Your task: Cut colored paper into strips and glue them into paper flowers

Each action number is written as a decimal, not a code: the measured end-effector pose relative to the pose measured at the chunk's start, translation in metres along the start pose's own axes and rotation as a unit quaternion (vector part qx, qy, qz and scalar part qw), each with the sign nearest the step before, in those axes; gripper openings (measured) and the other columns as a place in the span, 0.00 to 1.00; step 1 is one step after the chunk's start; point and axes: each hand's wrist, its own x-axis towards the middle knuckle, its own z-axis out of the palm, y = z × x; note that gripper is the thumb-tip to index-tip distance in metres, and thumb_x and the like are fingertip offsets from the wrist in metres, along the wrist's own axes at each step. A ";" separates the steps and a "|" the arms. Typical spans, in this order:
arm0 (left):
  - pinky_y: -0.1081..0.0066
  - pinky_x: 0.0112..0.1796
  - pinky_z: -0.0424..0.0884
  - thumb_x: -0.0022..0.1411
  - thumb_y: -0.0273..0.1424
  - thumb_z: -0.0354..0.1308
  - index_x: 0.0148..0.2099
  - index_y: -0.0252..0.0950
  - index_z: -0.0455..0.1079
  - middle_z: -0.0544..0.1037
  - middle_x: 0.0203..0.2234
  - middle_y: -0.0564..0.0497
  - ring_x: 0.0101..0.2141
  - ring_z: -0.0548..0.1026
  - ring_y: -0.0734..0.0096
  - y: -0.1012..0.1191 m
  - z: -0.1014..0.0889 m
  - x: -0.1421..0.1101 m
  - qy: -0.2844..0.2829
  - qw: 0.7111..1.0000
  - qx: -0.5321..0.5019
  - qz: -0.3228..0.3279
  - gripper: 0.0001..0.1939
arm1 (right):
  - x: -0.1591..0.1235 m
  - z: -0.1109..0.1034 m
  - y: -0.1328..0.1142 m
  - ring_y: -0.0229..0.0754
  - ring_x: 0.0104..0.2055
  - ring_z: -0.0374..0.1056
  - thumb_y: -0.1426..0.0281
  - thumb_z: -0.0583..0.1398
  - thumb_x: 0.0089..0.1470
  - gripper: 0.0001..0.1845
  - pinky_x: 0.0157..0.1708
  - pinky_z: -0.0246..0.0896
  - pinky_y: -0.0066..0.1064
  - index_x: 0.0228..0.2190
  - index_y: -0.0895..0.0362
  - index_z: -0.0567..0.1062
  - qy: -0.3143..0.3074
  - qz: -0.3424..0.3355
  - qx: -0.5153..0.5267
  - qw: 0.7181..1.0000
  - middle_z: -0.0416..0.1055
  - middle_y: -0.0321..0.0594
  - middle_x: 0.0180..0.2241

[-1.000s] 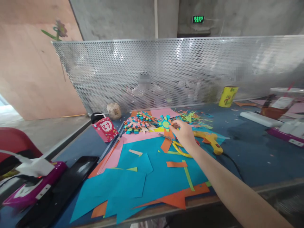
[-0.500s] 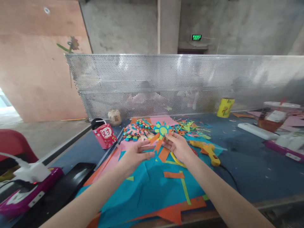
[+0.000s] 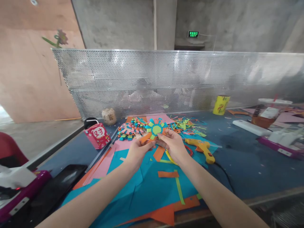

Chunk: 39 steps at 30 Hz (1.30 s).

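A paper rosette (image 3: pixel 156 129) with a round yellow-green centre, blue and green loops and orange tails is held up above the worktable. My right hand (image 3: pixel 173 145) pinches it at its right edge. On the other side, my left hand (image 3: pixel 137 152) is closed with thumb and fingers at the orange tail on the lower left. Behind the rosette lies a pile of similar looped paper pieces (image 3: pixel 129 129). Scissors with yellow and red handles (image 3: pixel 169 157) lie partly hidden beneath my right hand. Blue paper sheets (image 3: pixel 147 186) spread below both hands.
To the right lies a yellow glue gun (image 3: pixel 201 147) with a black cord. A red drink carton (image 3: pixel 97 135), a black phone (image 3: pixel 64 177) and a power strip stand left. Paper scraps (image 3: pixel 187 123), a yellow can (image 3: pixel 221 105) and a drink cup (image 3: pixel 266 114) are farther back, before a perforated metal screen (image 3: pixel 106 79).
My left hand has come up to the rosette and closed at its orange tail, where before its fingers were apart. The rosette now faces the camera more. The view has shifted slightly right.
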 end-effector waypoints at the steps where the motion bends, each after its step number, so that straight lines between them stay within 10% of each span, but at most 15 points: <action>1: 0.75 0.27 0.65 0.37 0.29 0.66 0.27 0.30 0.71 0.75 0.18 0.54 0.21 0.70 0.77 0.000 0.000 0.000 0.002 1.000 0.006 0.004 0.12 | 0.000 0.000 0.001 0.34 0.24 0.68 0.72 0.67 0.29 0.15 0.29 0.67 0.29 0.21 0.58 0.66 -0.001 -0.001 -0.001 1.000 0.70 0.30 0.20; 7: 0.77 0.29 0.65 0.35 0.27 0.67 0.30 0.32 0.73 0.77 0.24 0.54 0.25 0.71 0.77 0.001 -0.001 0.003 -0.002 1.000 -0.005 0.030 0.14 | 0.002 -0.001 0.003 0.35 0.24 0.68 0.70 0.67 0.30 0.15 0.29 0.67 0.30 0.22 0.58 0.67 -0.008 -0.004 -0.016 1.000 0.70 0.30 0.21; 13: 0.78 0.29 0.68 0.31 0.24 0.68 0.24 0.30 0.72 0.76 0.20 0.53 0.23 0.72 0.77 0.002 -0.004 0.001 -0.020 0.992 -0.101 -0.077 0.12 | 0.001 -0.001 0.002 0.36 0.24 0.68 0.69 0.67 0.29 0.14 0.30 0.67 0.31 0.20 0.56 0.67 -0.031 -0.022 -0.069 0.997 0.68 0.28 0.19; 24: 0.77 0.33 0.71 0.46 0.17 0.60 0.28 0.30 0.70 0.77 0.21 0.50 0.24 0.74 0.77 0.017 -0.017 -0.015 -0.035 0.981 -0.125 -0.143 0.05 | 0.005 -0.006 0.003 0.38 0.26 0.69 0.69 0.66 0.32 0.12 0.34 0.66 0.34 0.20 0.57 0.68 -0.032 -0.041 -0.093 0.994 0.70 0.31 0.20; 32: 0.77 0.29 0.72 0.46 0.18 0.61 0.42 0.30 0.67 0.76 0.21 0.49 0.23 0.75 0.75 0.022 -0.030 -0.040 -0.048 0.982 -0.076 -0.168 0.19 | 0.006 -0.009 -0.003 0.37 0.24 0.69 0.68 0.67 0.31 0.14 0.28 0.68 0.33 0.21 0.57 0.67 0.001 -0.034 -0.049 0.998 0.69 0.30 0.21; 39: 0.81 0.28 0.71 0.56 0.22 0.52 0.41 0.34 0.69 0.73 0.16 0.56 0.22 0.72 0.82 0.081 -0.052 -0.036 0.044 0.979 -0.193 0.041 0.10 | 0.008 -0.012 -0.004 0.37 0.24 0.68 0.69 0.68 0.29 0.15 0.26 0.68 0.32 0.21 0.58 0.68 0.024 -0.038 -0.062 0.997 0.68 0.31 0.20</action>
